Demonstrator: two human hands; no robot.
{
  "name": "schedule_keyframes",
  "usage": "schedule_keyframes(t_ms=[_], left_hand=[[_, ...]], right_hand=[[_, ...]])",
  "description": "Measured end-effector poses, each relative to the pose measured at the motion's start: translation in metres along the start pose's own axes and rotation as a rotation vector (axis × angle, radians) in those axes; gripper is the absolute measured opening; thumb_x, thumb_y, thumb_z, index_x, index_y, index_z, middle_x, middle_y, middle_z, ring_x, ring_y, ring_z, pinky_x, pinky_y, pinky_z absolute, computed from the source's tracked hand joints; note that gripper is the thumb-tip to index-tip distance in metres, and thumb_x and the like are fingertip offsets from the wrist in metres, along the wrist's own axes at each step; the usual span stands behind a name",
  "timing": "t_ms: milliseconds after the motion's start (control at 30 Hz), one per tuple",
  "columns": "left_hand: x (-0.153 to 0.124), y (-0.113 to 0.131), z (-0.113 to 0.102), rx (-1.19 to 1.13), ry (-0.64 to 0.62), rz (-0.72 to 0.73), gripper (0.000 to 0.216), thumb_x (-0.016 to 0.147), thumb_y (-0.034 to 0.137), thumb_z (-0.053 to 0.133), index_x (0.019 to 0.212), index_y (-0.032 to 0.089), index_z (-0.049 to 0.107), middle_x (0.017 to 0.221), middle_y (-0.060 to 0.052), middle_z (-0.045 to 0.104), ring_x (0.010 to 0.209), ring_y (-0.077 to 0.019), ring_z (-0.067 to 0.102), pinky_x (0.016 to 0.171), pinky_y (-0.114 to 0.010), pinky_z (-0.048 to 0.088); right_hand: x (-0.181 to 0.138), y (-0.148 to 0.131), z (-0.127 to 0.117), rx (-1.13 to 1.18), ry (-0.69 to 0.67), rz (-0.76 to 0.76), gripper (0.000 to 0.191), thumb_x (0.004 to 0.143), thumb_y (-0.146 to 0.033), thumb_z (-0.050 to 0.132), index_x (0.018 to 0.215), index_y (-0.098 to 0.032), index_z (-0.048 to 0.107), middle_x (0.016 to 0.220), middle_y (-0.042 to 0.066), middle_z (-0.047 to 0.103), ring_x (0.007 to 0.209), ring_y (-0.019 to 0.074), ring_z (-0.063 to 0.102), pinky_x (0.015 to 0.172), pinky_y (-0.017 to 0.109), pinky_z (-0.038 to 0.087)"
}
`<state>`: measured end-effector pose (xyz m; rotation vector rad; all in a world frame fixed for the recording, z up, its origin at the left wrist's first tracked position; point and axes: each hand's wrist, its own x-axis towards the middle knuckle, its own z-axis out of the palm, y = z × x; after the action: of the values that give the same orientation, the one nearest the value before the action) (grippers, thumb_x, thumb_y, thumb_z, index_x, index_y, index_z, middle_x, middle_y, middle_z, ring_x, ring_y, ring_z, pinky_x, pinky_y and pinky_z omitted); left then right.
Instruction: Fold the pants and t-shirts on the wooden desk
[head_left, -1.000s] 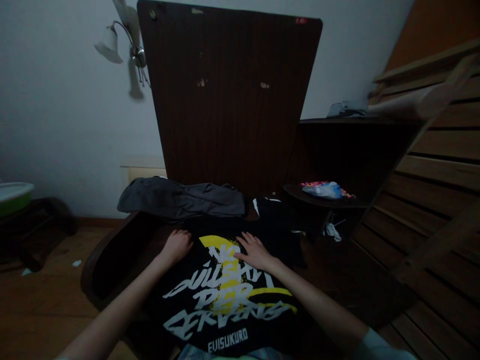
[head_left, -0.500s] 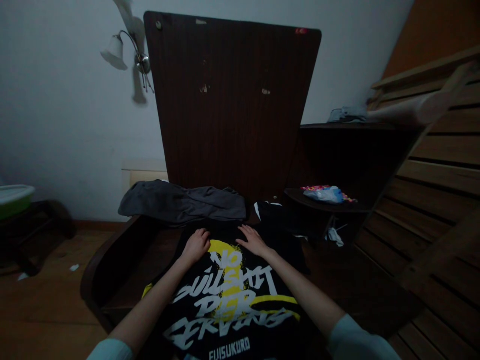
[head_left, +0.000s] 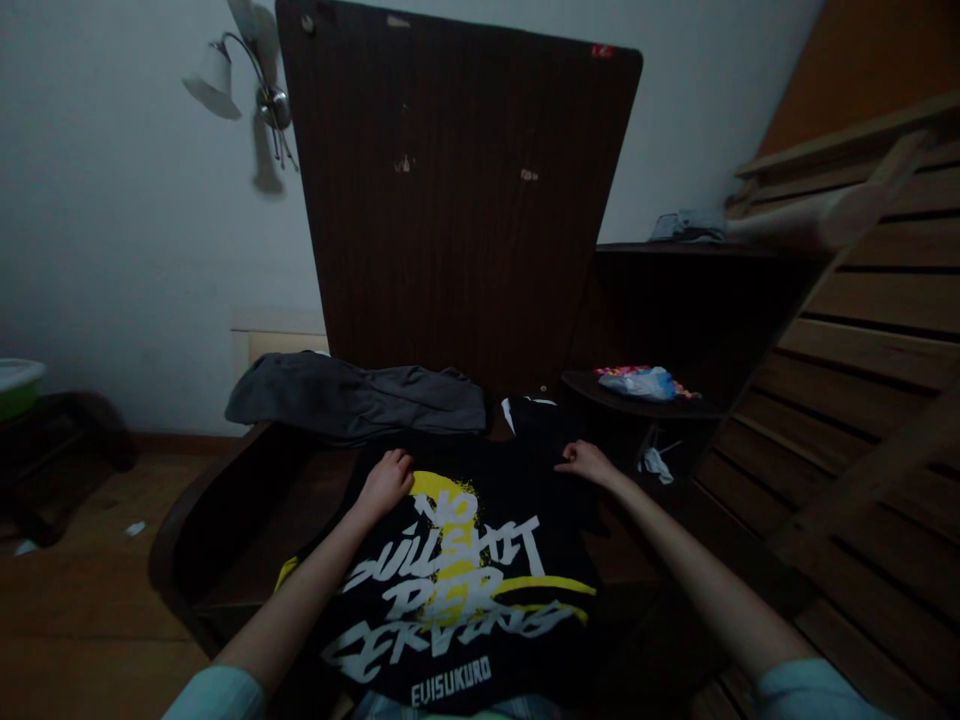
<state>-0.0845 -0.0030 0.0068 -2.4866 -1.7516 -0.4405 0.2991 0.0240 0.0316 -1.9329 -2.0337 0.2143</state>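
Observation:
A black T-shirt (head_left: 457, 580) with white and yellow lettering lies spread in front of me on a dark wooden table (head_left: 225, 520). My left hand (head_left: 386, 480) rests on the shirt's upper part near the yellow patch, fingers curled down onto the cloth. My right hand (head_left: 589, 462) sits at the shirt's upper right edge, fingers bent and pinching the black fabric there.
A grey garment (head_left: 352, 398) lies folded at the table's far side, with a dark garment (head_left: 536, 415) next to it. A tall dark wooden board (head_left: 457, 190) stands behind. A small round table (head_left: 637, 405) holds a colourful bag (head_left: 637, 380). Wooden slats (head_left: 877, 380) rise at right.
My right hand has slid from the shirt's middle out to its upper right edge. My left hand moved from the left edge inward and stayed near the yellow patch.

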Motion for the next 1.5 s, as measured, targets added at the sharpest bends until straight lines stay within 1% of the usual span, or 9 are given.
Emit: schedule_keyframes(t_ms=[133, 267, 400, 567, 767, 967, 1100, 1333, 1500], left_hand=[[-0.001, 0.000, 0.001, -0.022, 0.005, 0.000, 0.026, 0.079, 0.017, 0.039, 0.099, 0.016, 0.056, 0.101, -0.008, 0.054, 0.096, -0.0196, 0.047, 0.086, -0.030, 0.038], [-0.001, 0.000, 0.001, -0.019, 0.009, 0.014, 0.027, 0.079, 0.017, 0.038, 0.100, 0.014, 0.056, 0.102, -0.009, 0.053, 0.097, -0.0202, 0.047, 0.087, -0.030, 0.037], [-0.001, 0.000, 0.001, 0.002, 0.006, 0.004, 0.027, 0.080, 0.018, 0.038, 0.101, 0.015, 0.056, 0.103, -0.008, 0.053, 0.097, -0.0200, 0.047, 0.086, -0.029, 0.038], [-0.001, 0.001, -0.001, 0.000, 0.007, 0.005, 0.027, 0.080, 0.017, 0.038, 0.100, 0.015, 0.056, 0.103, -0.009, 0.053, 0.096, -0.0200, 0.047, 0.086, -0.029, 0.038], [-0.003, 0.002, -0.002, -0.004, -0.008, -0.001, 0.027, 0.080, 0.017, 0.038, 0.100, 0.014, 0.056, 0.105, -0.009, 0.052, 0.097, -0.0195, 0.047, 0.086, -0.029, 0.038], [0.005, 0.010, -0.011, -0.008, -0.061, -0.091, 0.023, 0.078, 0.018, 0.041, 0.093, 0.012, 0.057, 0.098, -0.012, 0.055, 0.097, -0.0231, 0.049, 0.082, -0.032, 0.039], [0.030, 0.041, -0.011, -0.068, -0.064, -0.111, 0.025, 0.081, 0.022, 0.035, 0.088, 0.012, 0.058, 0.095, -0.013, 0.058, 0.096, -0.0242, 0.053, 0.082, -0.034, 0.040], [0.088, 0.107, 0.019, -0.285, -0.158, -0.036, 0.044, 0.084, 0.037, 0.037, 0.121, 0.014, 0.040, 0.105, -0.011, 0.061, 0.095, -0.0212, 0.058, 0.077, -0.028, 0.044], [0.112, 0.113, 0.037, -0.388, -0.228, 0.096, 0.031, 0.080, 0.024, 0.045, 0.110, 0.020, 0.054, 0.112, -0.002, 0.060, 0.099, -0.0151, 0.055, 0.085, -0.023, 0.042]], right_hand=[[-0.001, -0.001, 0.000, 0.059, 0.041, -0.089, 0.007, 0.057, -0.020, 0.058, 0.058, -0.019, 0.051, 0.067, 0.000, 0.055, 0.068, 0.0153, 0.052, 0.062, 0.024, 0.038], [0.000, 0.004, -0.009, 0.228, 0.043, -0.079, 0.007, 0.065, -0.025, 0.050, 0.062, -0.019, 0.049, 0.063, -0.002, 0.055, 0.062, 0.0129, 0.050, 0.058, 0.022, 0.038], [0.004, -0.002, -0.025, 0.136, 0.052, -0.097, 0.012, 0.069, -0.030, 0.053, 0.063, -0.019, 0.052, 0.066, 0.000, 0.058, 0.065, 0.0146, 0.053, 0.058, 0.023, 0.038], [-0.002, -0.056, -0.044, -0.113, 0.025, -0.085, 0.006, 0.069, -0.024, 0.056, 0.066, -0.019, 0.059, 0.072, 0.005, 0.062, 0.067, 0.0184, 0.057, 0.058, 0.025, 0.037], [-0.022, -0.123, -0.049, 0.363, -0.340, -0.440, 0.036, 0.079, -0.039, 0.044, 0.109, -0.019, 0.052, 0.079, 0.002, 0.064, 0.067, 0.0139, 0.059, 0.063, 0.025, 0.043], [-0.051, -0.085, -0.042, 0.369, -0.255, -0.415, 0.033, 0.079, -0.040, 0.046, 0.100, -0.016, 0.054, 0.081, 0.004, 0.064, 0.074, 0.0151, 0.059, 0.069, 0.027, 0.044], [-0.085, -0.054, -0.022, 0.258, -0.250, -0.430, 0.027, 0.076, -0.040, 0.051, 0.090, -0.017, 0.057, 0.080, 0.004, 0.061, 0.074, 0.0161, 0.057, 0.069, 0.028, 0.044], [-0.120, -0.037, 0.011, 0.112, -0.136, -0.432, 0.019, 0.075, -0.032, 0.055, 0.091, -0.021, 0.058, 0.094, 0.005, 0.055, 0.092, 0.0179, 0.051, 0.082, 0.030, 0.041], [-0.123, -0.030, 0.021, 0.144, -0.077, -0.426, 0.016, 0.080, -0.029, 0.048, 0.088, -0.019, 0.059, 0.094, 0.006, 0.054, 0.091, 0.0172, 0.051, 0.082, 0.029, 0.041]])
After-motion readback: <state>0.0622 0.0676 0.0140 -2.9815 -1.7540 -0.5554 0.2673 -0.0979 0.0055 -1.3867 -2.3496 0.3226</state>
